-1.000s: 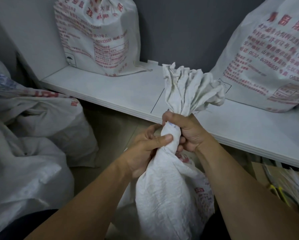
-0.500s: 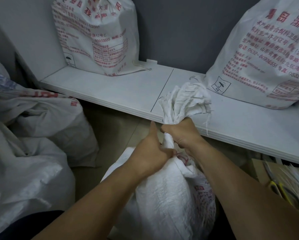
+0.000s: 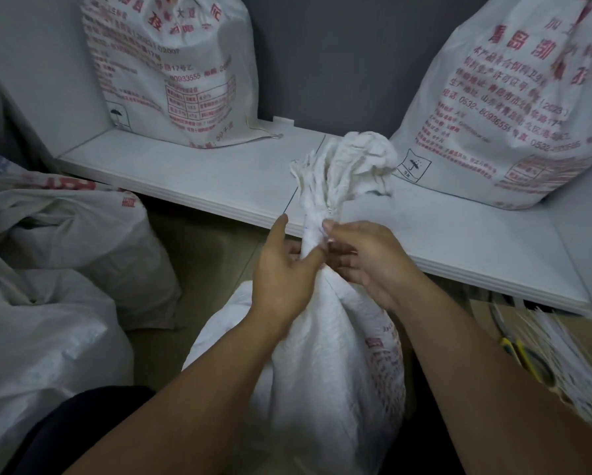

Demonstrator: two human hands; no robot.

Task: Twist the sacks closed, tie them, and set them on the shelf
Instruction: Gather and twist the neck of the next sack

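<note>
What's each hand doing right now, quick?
Left hand: open, fingers resting against the twisted neck of the white woven plastic sack.
Right hand: closed, fingers pinching that sack's neck.

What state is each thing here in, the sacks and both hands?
Front sack, neck twisted, no tie visible, not yet shelved.
Left hand, fingers loose against the neck.
Right hand, pinching the neck.
Left shelf sack, upright on the shelf.
Right shelf sack, upright on the shelf.
Floor sacks, slumped at left.
</note>
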